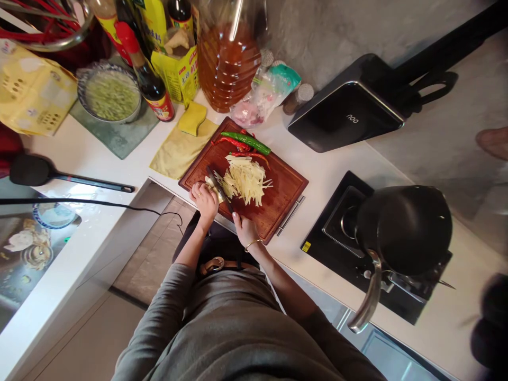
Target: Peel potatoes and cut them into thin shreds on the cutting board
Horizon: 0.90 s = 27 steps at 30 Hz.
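A reddish wooden cutting board [286, 185] lies on the white counter. On it is a pile of pale potato strips [246, 180]. My left hand [204, 200] presses down on an uncut piece of potato [211, 183] at the board's near left corner. My right hand [245, 227] grips the handle of a dark knife [218, 186], whose blade stands between the potato piece and the cut strips. A green chili [246, 141] and red chilies [234, 143] lie at the board's far edge.
A black pot [405, 227] sits on a stove to the right. Oil jug [228, 58], sauce bottle [153, 84], a bowl of green bits [111, 95], yellow cloth [177, 151], black spatula [39, 172] and a black scale [345, 114] surround the board.
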Each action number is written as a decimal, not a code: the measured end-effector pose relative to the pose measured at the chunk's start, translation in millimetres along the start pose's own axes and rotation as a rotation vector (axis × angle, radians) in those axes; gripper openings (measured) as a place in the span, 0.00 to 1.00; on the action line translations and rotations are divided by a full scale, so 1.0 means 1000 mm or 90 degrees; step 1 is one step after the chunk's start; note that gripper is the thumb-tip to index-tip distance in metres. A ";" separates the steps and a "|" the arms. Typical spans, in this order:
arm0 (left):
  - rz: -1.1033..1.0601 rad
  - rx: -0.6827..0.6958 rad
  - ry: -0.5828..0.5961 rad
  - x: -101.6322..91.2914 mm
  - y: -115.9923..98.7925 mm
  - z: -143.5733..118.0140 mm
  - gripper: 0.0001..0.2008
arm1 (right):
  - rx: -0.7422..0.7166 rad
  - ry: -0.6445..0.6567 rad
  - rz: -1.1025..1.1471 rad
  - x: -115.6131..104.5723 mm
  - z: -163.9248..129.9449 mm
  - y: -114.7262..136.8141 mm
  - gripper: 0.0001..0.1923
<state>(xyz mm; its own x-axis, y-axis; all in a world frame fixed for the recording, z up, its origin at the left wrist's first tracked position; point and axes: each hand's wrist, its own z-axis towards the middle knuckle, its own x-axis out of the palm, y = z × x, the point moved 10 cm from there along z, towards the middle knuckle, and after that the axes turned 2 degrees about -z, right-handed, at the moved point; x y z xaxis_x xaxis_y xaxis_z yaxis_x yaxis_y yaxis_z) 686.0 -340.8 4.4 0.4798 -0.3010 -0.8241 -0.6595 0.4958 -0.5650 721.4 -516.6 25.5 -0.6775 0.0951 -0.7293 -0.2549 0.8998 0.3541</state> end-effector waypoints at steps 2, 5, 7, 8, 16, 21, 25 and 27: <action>0.013 -0.005 0.009 0.001 -0.001 0.000 0.14 | 0.004 0.011 0.002 0.000 0.000 0.000 0.29; 0.023 -0.011 0.018 0.003 -0.001 0.000 0.15 | 0.013 0.032 -0.002 -0.002 -0.001 -0.002 0.29; 0.023 -0.015 0.025 0.004 -0.001 0.000 0.16 | 0.011 0.039 -0.003 -0.002 -0.001 -0.001 0.29; 0.022 -0.016 0.026 0.005 0.000 0.000 0.16 | 0.009 0.040 -0.001 -0.002 0.001 0.000 0.29; 0.027 0.002 0.017 0.004 -0.001 0.000 0.15 | 0.017 -0.007 0.043 0.014 0.024 -0.002 0.32; -0.001 -0.009 0.014 0.002 0.001 -0.001 0.14 | 0.003 -0.066 0.145 0.008 0.021 -0.016 0.38; -0.022 -0.016 0.000 0.000 0.002 -0.002 0.13 | -0.037 -0.070 0.128 -0.001 0.011 -0.011 0.36; -0.024 -0.017 -0.004 -0.001 0.001 -0.002 0.13 | -0.041 -0.060 0.097 -0.002 0.007 -0.008 0.34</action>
<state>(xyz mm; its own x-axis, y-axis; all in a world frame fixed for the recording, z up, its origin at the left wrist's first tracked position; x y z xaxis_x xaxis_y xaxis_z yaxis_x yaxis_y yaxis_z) 683.8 -341.5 4.4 0.5086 -0.3140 -0.8017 -0.6555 0.4626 -0.5970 729.4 -520.9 20.5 -0.6446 0.2711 -0.7148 -0.1997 0.8429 0.4997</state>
